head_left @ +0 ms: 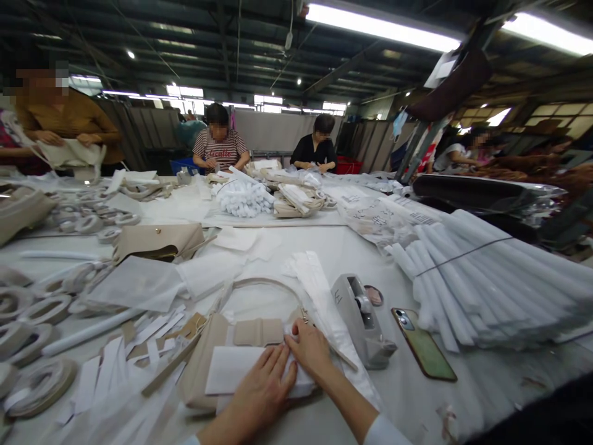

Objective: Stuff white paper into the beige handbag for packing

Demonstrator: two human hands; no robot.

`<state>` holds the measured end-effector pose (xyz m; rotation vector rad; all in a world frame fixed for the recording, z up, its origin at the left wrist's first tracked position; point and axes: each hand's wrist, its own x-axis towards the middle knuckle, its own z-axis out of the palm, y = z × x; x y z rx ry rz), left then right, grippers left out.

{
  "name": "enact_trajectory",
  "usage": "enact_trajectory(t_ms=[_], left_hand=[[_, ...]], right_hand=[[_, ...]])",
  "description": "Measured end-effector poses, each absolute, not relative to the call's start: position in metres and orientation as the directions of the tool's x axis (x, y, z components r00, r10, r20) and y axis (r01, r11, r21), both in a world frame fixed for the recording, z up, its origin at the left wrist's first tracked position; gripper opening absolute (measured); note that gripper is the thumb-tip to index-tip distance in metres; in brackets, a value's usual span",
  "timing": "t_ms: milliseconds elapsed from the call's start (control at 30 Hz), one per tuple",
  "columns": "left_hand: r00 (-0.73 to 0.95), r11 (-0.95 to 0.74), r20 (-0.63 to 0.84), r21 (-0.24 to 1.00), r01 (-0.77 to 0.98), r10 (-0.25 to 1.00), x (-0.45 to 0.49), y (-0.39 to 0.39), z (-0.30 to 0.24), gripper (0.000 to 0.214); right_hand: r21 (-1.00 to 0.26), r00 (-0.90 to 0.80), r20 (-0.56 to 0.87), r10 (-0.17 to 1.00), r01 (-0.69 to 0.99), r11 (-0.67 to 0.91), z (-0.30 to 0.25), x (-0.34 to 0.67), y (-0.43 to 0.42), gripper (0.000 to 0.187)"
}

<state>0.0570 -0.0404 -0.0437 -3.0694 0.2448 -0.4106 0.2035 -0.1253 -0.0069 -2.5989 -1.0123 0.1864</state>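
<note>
Item: beige handbag (192, 380), one, lying on the tabletop (403, 402) directly in front of the person, its strap (269, 282) arched out behind it.
On the bag: a small beige pouch (258, 332), lying flat; nearer the person, a white sheet (231, 369), partly covered by a hand.

Left hand (269, 380): palm down over the right part of the sheet, fingers outstretched and side by side; grip unclosed.
Right hand (309, 349): just beside the left, fingers bent down at the bag's right side; whether its grip is clamped on anything, cannot tell.

To the right: grey tape dispenser (368, 349); phone (424, 343) in a green-backed case, camera side up; large bundle of white tubes (486, 278), bound with a dark cord.

To the left: loose white paper strips (111, 364); coiled beige straps (41, 380), lowest at the near left; behind, a second beige bag (160, 238), its mouth gaping.

Across the tabletop: a person in a striped shirt (222, 145) and a person in black (315, 148), both seated behind heaped material.
</note>
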Motion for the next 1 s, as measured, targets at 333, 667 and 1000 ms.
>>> enact_trajectory(t_ms=[333, 667, 1000], left_hand=[[0.980, -0.993, 0.163, -0.034, -0.110, -0.114, 0.057, -0.043, -0.046, 0.057], [0.948, -0.987, 0.288, -0.123, -0.103, -0.135, 0.055, -0.046, -0.049, 0.045], [0.966, -0.995, 0.237, -0.029, -0.097, -0.101, 0.055, -0.044, -0.049, 0.057]], right_hand=[[-0.408, 0.740, 0.100, 0.665, 0.640, -0.651, -0.003, 0.209, -0.131, 0.021], [-0.324, 0.348, 0.425, 0.836, 0.921, -0.219, -0.015, 0.176, -0.173, 0.032], [-0.331, 0.409, 0.354, 0.841, 0.896, -0.296, -0.017, 0.177, -0.174, 0.033]])
